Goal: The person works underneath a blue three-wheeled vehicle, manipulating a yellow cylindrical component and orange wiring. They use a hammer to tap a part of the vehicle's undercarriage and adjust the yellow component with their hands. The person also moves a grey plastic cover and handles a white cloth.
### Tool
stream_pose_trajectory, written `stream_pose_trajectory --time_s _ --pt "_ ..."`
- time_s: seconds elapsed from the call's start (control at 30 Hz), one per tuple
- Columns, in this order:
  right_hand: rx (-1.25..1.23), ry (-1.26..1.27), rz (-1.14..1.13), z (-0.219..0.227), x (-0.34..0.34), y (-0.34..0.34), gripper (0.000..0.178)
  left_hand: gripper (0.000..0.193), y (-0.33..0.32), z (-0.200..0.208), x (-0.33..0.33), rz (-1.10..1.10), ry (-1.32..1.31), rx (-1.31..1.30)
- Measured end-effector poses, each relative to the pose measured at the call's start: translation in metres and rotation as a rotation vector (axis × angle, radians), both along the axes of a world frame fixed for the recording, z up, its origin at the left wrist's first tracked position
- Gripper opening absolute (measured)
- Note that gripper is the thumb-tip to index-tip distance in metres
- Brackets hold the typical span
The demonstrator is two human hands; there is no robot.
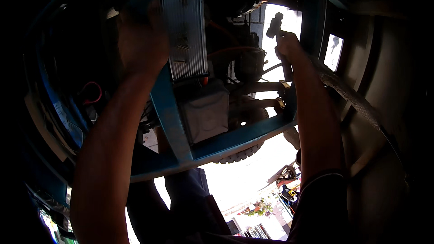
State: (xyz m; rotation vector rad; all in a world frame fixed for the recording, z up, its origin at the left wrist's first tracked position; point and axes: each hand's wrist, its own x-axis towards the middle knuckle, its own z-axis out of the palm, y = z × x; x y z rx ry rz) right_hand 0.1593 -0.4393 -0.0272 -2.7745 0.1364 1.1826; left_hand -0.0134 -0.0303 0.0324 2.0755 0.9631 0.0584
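Note:
In deep shadow at the upper left, my left hand (142, 40) is closed beside a blue metal frame (168, 113), its thumb pointing up. What its fingers grip is lost in the dark. Close to its right stands a silvery ribbed metal panel (192, 27). My right hand (288, 45), farther right, is wrapped around the handle of a hammer (274, 25). The hammer's head shows as a dark silhouette against bright light, raised above the fist.
A dusty boxy housing (205, 113) sits inside the frame. Below it a treaded tyre (242, 154) shows in part. Dark hoses and machinery fill the middle. A rough sleeved cable (350, 95) runs past my right forearm. Assorted items (289, 192) lie on the sunlit ground.

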Motion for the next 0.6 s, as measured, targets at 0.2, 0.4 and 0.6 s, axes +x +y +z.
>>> stream_pose_trajectory --time_s 0.2,0.4,0.6 --pt "-0.328 0.231 0.684 -0.018 0.001 -0.006 0.019 0.067 -0.004 0.001 0.003 -0.004 -0.040 0.040" --pt "-0.104 0.024 0.142 -0.003 0.003 -0.003 0.024 0.063 -0.004 0.013 0.001 -0.014 -0.021 0.002" --pt "-0.045 0.140 -0.463 0.027 0.011 0.053 0.028 0.062 -0.004 0.008 0.002 0.030 0.015 -0.013"
